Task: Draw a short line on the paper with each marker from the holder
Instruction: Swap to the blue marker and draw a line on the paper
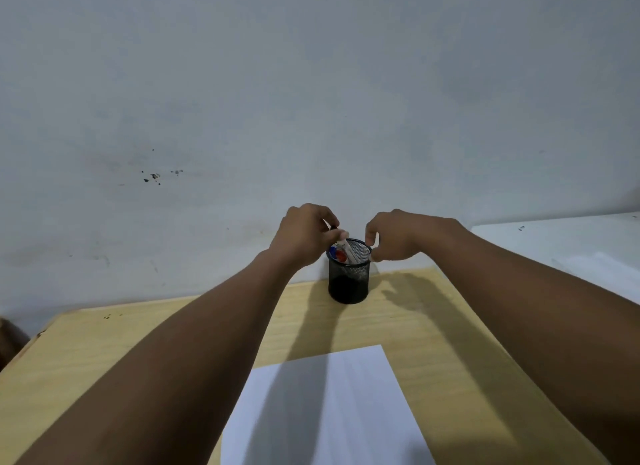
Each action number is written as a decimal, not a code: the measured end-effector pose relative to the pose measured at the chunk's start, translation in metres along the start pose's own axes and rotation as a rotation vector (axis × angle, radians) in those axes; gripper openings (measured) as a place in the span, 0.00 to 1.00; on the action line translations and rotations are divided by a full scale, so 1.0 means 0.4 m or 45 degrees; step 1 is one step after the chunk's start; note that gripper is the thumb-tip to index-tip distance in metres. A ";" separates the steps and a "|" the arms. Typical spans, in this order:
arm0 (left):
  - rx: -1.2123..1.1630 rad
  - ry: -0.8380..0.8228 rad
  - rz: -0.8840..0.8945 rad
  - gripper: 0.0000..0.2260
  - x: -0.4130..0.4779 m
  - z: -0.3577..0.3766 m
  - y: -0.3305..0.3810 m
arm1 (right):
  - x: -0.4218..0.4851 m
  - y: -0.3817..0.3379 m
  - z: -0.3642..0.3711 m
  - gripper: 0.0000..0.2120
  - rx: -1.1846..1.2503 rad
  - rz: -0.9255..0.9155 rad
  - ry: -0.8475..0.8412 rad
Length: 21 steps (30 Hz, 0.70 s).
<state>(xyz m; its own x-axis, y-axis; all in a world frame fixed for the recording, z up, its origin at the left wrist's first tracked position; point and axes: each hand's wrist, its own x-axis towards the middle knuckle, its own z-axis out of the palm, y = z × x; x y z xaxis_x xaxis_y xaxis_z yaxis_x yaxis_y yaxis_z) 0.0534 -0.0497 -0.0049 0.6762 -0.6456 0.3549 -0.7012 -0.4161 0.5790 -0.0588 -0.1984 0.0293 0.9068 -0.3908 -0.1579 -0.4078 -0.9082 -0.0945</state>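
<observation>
The left hand (pixel 304 234) pinches a white marker (pixel 346 248) at the holder (pixel 349 277), probably lifting it; the right hand (pixel 398 238) pinches the rim, seemingly steadying it; blank paper (pixel 329 412) lies nearer, between the forearms.

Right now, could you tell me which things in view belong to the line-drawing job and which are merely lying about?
Belonging to the job:
- black mesh holder, steadied at the rim by the right hand
- white marker pinched by the left hand
- blue-capped and red-capped markers inside the holder
- blank white paper

Just there:
- wooden table
- white surface at the far right
</observation>
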 end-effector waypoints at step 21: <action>0.028 0.153 0.048 0.07 -0.062 -0.044 0.001 | -0.072 -0.051 0.047 0.09 0.698 -0.122 0.389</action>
<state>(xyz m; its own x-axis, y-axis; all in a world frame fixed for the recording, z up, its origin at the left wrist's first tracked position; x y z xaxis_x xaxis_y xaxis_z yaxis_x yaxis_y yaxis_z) 0.0404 -0.0224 -0.0005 0.6705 -0.5802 0.4624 -0.7306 -0.4076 0.5478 -0.0787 -0.1659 0.0172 0.8983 -0.4107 0.1564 -0.2455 -0.7641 -0.5965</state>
